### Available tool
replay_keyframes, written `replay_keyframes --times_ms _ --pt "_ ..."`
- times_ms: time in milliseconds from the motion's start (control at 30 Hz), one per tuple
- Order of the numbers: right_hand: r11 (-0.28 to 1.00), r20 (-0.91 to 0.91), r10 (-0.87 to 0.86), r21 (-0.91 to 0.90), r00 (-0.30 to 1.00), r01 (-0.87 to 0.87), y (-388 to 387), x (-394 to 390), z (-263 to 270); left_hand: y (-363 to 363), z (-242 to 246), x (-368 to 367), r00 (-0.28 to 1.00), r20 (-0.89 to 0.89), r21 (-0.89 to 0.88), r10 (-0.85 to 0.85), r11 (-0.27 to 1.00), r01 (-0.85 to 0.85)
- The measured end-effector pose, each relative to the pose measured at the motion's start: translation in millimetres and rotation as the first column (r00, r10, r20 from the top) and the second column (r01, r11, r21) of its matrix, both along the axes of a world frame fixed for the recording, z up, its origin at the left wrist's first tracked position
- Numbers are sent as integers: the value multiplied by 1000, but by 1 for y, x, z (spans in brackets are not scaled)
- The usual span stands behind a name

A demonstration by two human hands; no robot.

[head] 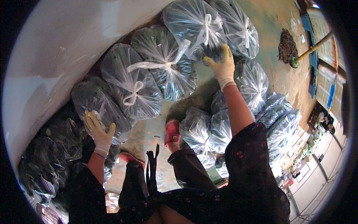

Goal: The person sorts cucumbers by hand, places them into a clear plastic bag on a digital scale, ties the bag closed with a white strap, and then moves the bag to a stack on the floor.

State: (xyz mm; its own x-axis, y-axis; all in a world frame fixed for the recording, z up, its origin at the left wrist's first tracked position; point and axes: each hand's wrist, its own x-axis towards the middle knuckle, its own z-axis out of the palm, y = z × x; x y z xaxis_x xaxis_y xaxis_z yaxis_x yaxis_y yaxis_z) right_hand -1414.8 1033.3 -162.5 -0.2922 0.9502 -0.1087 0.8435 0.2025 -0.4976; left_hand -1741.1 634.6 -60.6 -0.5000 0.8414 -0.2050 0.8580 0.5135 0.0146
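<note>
My left hand [98,133], in a pale yellow glove, rests on or just over a clear plastic bag [98,98] by the wall. Its fingers are straight and its thumb stands apart; a white bit of plastic shows beside them. My right hand [223,67], gloved the same way, reaches forward to the near edge of a large tied clear bag [200,28]. Thumb and fingers are spread; whether they touch the plastic I cannot tell. Two more knotted bags, one nearer [131,84] and one farther [167,63], stand between my hands. Dark contents show through the plastic.
Several more filled bags [253,84] stand to the right, and darker ones [53,156] at the left. A pale wall [56,61] runs along the left. My red shoes [172,133] are on the worn floor [145,128]. A mop [288,46] lies beyond; a person [330,123] is far right.
</note>
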Motion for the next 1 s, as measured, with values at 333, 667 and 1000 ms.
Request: replay_keyframes --times_ms 333,667,1000 --pt "725 498 442 290 746 -624 41 -138 6 8 1 2 999 22 -34 36 999 -35" --pt "746 516 386 312 765 -588 68 -130 6 2 3 -1 997 27 -9 67 998 -67" --pt "988 -48 153 -27 987 -154 -32 -88 28 -1 6 -1 988 48 -6 149 989 -149"
